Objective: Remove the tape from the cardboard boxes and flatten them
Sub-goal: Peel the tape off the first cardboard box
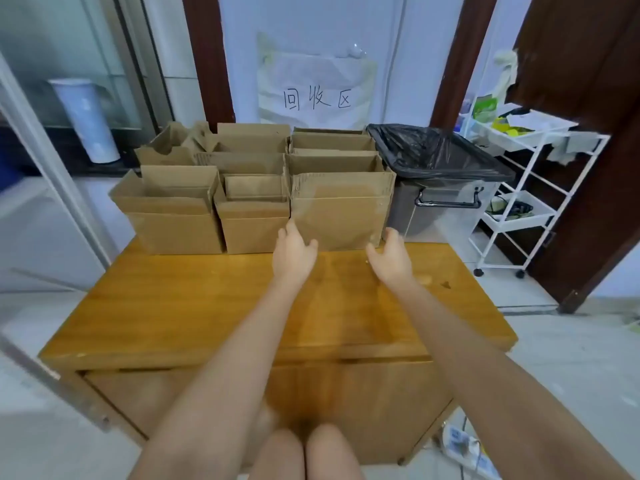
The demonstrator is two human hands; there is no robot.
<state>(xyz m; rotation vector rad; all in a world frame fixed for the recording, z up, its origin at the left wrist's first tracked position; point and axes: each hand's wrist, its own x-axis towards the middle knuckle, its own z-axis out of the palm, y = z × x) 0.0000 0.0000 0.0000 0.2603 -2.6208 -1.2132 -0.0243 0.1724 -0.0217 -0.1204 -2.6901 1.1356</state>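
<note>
Both arms reach out over the wooden table [194, 306] toward the rightmost cardboard box [341, 216] in the near row, which stands open-topped at the table's far edge. The left hand [293, 252] is at the box's lower left corner, the right hand [390, 256] at its lower right corner, each with fingers spread and loosely bent, holding nothing. More open boxes [214, 188] stand to the left and behind; a black-lined bin [440, 157] sits just right
</note>
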